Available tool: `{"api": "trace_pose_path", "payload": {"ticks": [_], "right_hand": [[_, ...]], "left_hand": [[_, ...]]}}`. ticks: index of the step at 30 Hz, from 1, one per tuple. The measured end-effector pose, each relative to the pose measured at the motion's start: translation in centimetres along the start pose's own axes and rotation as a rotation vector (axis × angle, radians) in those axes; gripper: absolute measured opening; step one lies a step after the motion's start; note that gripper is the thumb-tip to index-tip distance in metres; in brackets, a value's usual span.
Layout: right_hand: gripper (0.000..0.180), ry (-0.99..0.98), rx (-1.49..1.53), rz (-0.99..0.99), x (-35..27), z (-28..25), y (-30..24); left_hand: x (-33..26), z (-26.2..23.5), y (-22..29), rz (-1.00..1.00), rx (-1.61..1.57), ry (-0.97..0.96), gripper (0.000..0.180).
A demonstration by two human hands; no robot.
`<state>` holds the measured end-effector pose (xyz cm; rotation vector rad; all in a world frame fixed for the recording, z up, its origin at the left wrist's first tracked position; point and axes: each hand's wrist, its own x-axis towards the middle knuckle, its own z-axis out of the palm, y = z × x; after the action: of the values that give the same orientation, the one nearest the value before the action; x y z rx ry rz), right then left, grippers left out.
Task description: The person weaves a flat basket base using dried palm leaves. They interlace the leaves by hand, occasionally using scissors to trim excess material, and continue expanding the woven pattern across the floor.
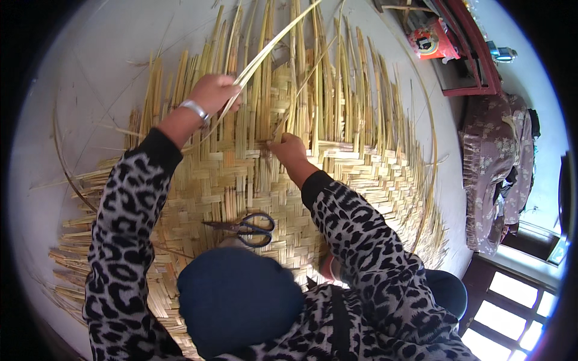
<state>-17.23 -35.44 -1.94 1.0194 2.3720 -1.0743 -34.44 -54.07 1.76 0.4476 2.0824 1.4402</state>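
My left hand is closed around several long pale cane strips, raised above the far part of a woven mat. These strips slant up to the right, past the top of the view. Toward the middle, my right hand is closed low over the weave, where the upright strips meet the woven part. A thin strip runs down to its fingers, and the fingertips are slightly blurred. Dark-handled scissors lie on the mat closer to me, beside my bent knee.
Unwoven strip ends stick out along the far edge and both sides of the mat. Long thin canes curve across the pale floor. At the right stand a dark red wooden frame, a red packet and a draped patterned cloth.
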Motion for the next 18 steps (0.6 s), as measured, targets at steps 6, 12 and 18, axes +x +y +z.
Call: {"api": "trace_pose_path", "payload": {"ticks": [6,12,18], "right_hand": [[0.014,-0.361,0.701,-0.169,1.1,-4.2,-4.9],[0.02,-0.434,0.677,-0.441,3.7,-10.7,-15.0],[0.061,-0.069,-0.526,-0.872,5.6,-18.0,-15.3]], "left_hand": [[-5.9,-1.6,-0.9,-0.096,-0.349,0.104,0.023],[-9.9,-2.9,2.8,-0.131,-0.23,0.199,0.022],[-9.4,-2.6,6.2,-0.129,-0.008,0.246,0.023]]}}
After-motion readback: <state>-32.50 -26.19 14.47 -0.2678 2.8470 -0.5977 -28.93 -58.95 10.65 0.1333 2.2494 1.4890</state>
